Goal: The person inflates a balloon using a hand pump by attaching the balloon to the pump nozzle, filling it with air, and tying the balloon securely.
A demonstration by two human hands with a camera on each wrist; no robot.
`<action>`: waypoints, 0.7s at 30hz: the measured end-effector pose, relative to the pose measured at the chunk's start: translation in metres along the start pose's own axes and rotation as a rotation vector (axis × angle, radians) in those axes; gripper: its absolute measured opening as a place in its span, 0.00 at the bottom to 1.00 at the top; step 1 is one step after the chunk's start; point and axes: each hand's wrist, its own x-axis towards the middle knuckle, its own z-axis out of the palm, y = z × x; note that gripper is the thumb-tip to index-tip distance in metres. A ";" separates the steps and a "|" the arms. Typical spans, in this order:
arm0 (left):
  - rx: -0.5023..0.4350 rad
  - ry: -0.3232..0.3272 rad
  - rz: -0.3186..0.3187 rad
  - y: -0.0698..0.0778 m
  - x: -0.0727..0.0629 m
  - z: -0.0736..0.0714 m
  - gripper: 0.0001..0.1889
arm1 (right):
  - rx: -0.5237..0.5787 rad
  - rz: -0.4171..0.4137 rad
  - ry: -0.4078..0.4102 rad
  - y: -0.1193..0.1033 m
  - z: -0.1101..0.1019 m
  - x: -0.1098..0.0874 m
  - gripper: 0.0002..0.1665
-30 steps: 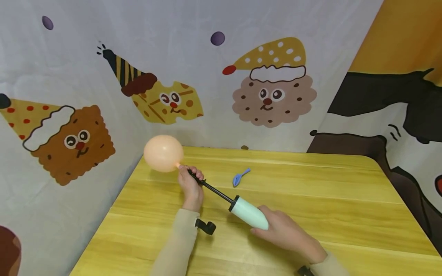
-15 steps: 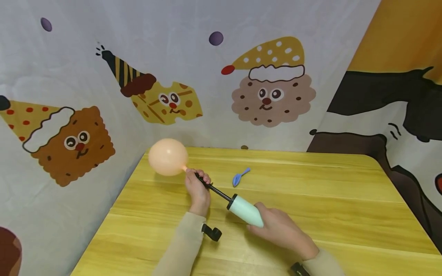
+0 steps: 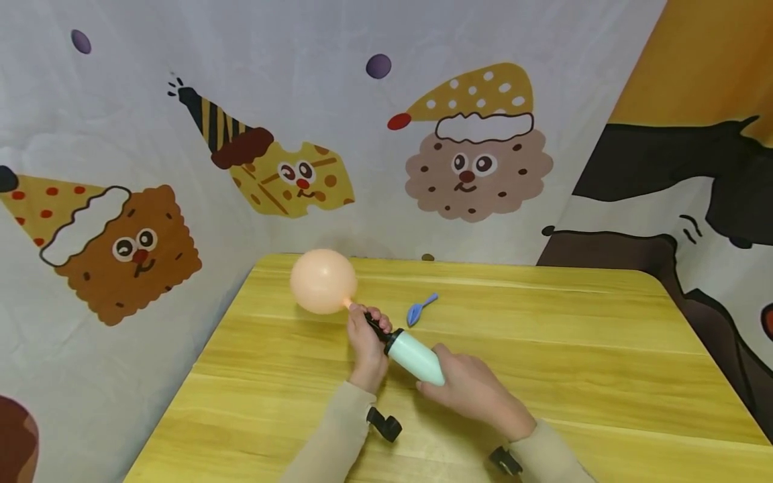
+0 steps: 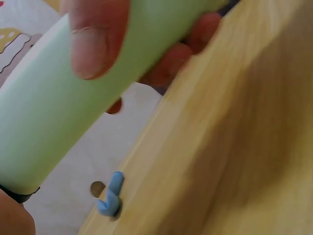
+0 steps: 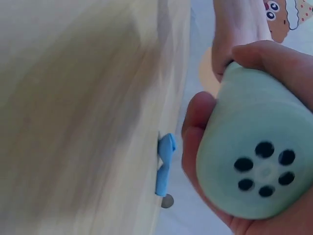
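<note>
A round peach balloon (image 3: 323, 281), inflated, sits on the nozzle end of a hand pump. My left hand (image 3: 368, 342) grips the pump's black front end and the balloon's neck, just behind the balloon. The mint-green pump body (image 3: 415, 359) now meets the left hand, its black rod out of sight. My right hand (image 3: 477, 389) holds the rear of that body. In the right wrist view, the pump's rounded end (image 5: 259, 171) shows a ring of dark holes, with right fingers curled around it. A flat blue balloon (image 3: 421, 310) lies on the table beyond the pump.
The yellow wood-grain table (image 3: 604, 355) fills the lower view, its far edge against a pale printed cloth (image 3: 374, 201). A black wrist camera (image 3: 384, 424) is strapped to the left sleeve, and another black camera (image 3: 505, 461) to the right.
The left hand and peach balloon have moved rightward and nearer. The right hand has shifted left and slightly up, and the black rod has slid into the green body. The blue balloon stays put.
</note>
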 end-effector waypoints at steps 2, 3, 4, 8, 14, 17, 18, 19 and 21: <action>0.000 -0.002 0.027 0.003 0.002 -0.001 0.20 | 0.007 -0.005 0.004 -0.001 0.001 -0.001 0.32; 0.001 -0.002 0.045 0.005 0.003 -0.002 0.21 | 0.011 -0.009 0.007 -0.002 0.002 -0.001 0.33; 0.003 -0.004 0.064 0.007 0.006 -0.002 0.21 | 0.014 -0.015 0.011 -0.002 0.002 -0.001 0.33; -0.023 0.010 0.114 0.020 0.018 -0.005 0.19 | 0.026 -0.027 0.019 -0.003 0.003 -0.003 0.34; -0.078 0.059 0.134 0.041 0.039 -0.016 0.18 | 0.072 -0.039 -0.037 0.013 -0.004 -0.021 0.33; -0.087 0.089 0.148 0.049 0.044 -0.020 0.18 | 0.091 -0.052 -0.069 0.023 -0.007 -0.029 0.34; -0.094 0.098 0.152 0.050 0.046 -0.021 0.18 | 0.100 -0.051 -0.078 0.026 -0.008 -0.031 0.34; -0.101 0.106 0.157 0.051 0.047 -0.021 0.18 | 0.105 -0.050 -0.084 0.028 -0.010 -0.032 0.35; -0.108 0.111 0.151 0.050 0.048 -0.020 0.18 | 0.104 -0.047 -0.086 0.030 -0.011 -0.032 0.35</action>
